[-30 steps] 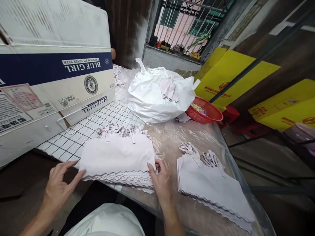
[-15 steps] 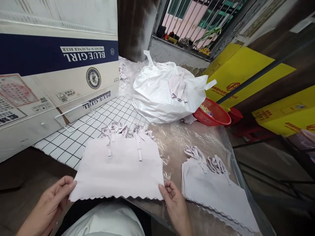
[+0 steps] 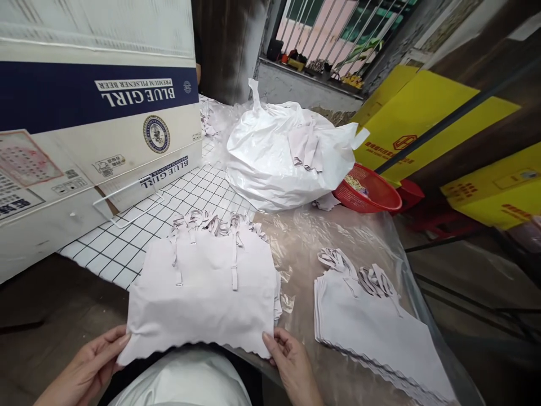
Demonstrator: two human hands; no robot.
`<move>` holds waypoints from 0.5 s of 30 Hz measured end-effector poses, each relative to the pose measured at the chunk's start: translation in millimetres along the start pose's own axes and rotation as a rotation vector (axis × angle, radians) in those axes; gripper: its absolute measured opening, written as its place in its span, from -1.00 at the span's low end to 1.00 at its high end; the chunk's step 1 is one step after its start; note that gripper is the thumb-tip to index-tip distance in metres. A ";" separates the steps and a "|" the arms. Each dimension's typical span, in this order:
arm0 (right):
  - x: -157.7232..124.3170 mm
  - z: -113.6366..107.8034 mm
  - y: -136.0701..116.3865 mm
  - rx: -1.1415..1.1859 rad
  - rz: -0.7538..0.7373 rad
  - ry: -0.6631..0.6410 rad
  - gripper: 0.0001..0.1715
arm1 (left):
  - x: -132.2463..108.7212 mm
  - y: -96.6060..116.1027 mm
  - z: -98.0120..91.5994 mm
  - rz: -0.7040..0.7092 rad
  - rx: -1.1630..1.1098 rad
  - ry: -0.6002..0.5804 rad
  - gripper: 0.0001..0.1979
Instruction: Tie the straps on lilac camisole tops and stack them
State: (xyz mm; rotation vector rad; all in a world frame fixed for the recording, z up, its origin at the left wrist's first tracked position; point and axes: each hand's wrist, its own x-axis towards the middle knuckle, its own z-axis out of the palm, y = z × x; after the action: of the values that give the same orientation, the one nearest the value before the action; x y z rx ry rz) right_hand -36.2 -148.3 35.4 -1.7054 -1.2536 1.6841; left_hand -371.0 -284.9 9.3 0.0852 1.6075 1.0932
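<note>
A pale pink cloth piece [image 3: 203,299] with a scalloped lower edge and thin straps lies at the near table edge, on top of more such pieces. My left hand [image 3: 91,361] pinches its lower left corner between thumb and fingers. Its lower right corner is gripped by my right hand [image 3: 289,358]. The front edge hangs a little past the table, over my lap. To the right lies a neat stack of similar cloth pieces [image 3: 376,327], with coiled straps at its top, touched by neither hand.
A large carton [image 3: 97,113] stands at the left on a checked cover [image 3: 190,192]. Behind the cloth are a full white plastic bag [image 3: 274,163] and a red basket [image 3: 376,194]. Yellow boards [image 3: 422,124] stand at the right, beyond the table.
Both hands have drawn the top cloth piece toward me and slightly left, showing more of the pieces under its right side. The view has shifted slightly.
</note>
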 end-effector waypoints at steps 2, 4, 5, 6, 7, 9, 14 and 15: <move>0.5 1.0 2.1 -0.044 -0.009 -0.003 -0.37 | 0.0 -2.8 2.7 0.043 0.073 -0.050 -0.56; 1.4 3.4 5.2 -0.061 -0.036 0.020 -0.39 | -0.5 -2.7 8.0 0.108 0.132 -0.030 -0.54; 1.9 4.9 7.0 -0.060 -0.049 0.043 -0.39 | -0.6 -1.5 10.6 0.132 0.151 -0.023 -0.53; 2.4 6.4 8.8 -0.055 -0.059 0.069 -0.39 | -0.8 0.1 12.7 0.142 0.164 -0.035 -0.53; 2.9 7.8 10.3 -0.049 -0.068 0.094 -0.40 | -1.0 1.9 14.0 0.145 0.173 -0.056 -0.53; 3.7 9.9 11.5 -0.049 -0.077 0.131 -0.41 | -2.0 5.0 14.5 0.167 0.173 -0.095 -0.54; 2.0 10.0 0.4 -0.124 -0.045 0.085 -0.40 | -9.1 8.6 4.5 0.282 0.161 -0.119 -0.56; 0.4 8.8 -4.1 -0.137 -0.038 0.042 -0.39 | -11.9 9.8 0.5 0.296 0.186 -0.144 -0.56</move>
State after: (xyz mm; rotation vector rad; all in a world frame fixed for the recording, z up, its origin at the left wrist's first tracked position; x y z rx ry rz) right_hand -45.8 -148.4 37.1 -1.7735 -1.4019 1.5646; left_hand -370.9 -285.8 24.7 0.5286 1.5941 1.1299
